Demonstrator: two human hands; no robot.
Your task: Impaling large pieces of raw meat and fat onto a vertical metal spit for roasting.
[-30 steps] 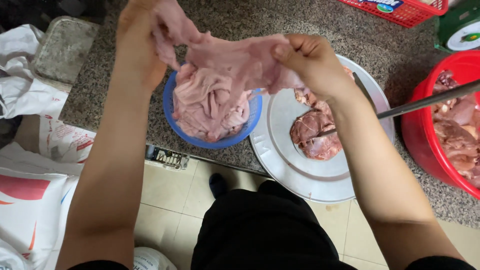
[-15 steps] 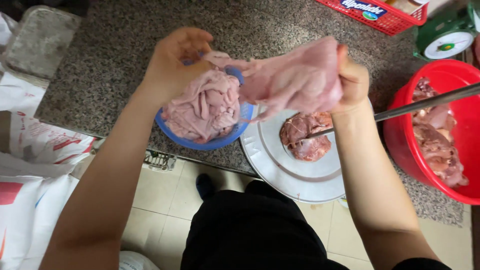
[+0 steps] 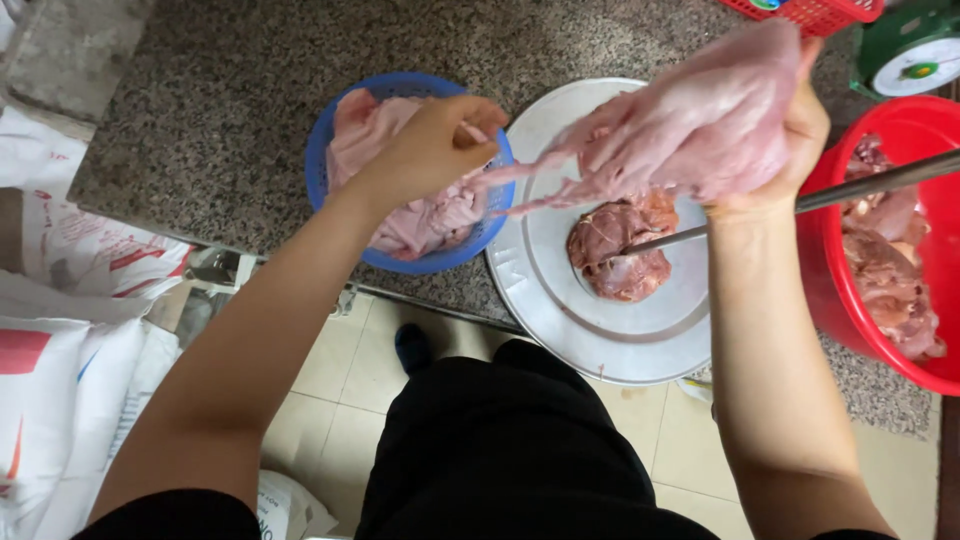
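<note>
Bare counter (image 3: 230,90) left; blue basket (image 3: 318,160), tray (image 3: 560,320), red tub (image 3: 830,300) crowding right

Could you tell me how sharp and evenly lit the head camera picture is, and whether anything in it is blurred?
Head view: soft, even light, no hard shadows; the pale meat in the right hand is slightly motion-blurred; the left hand over the blue basket is sharper; faint sheen on the metal tray.
</note>
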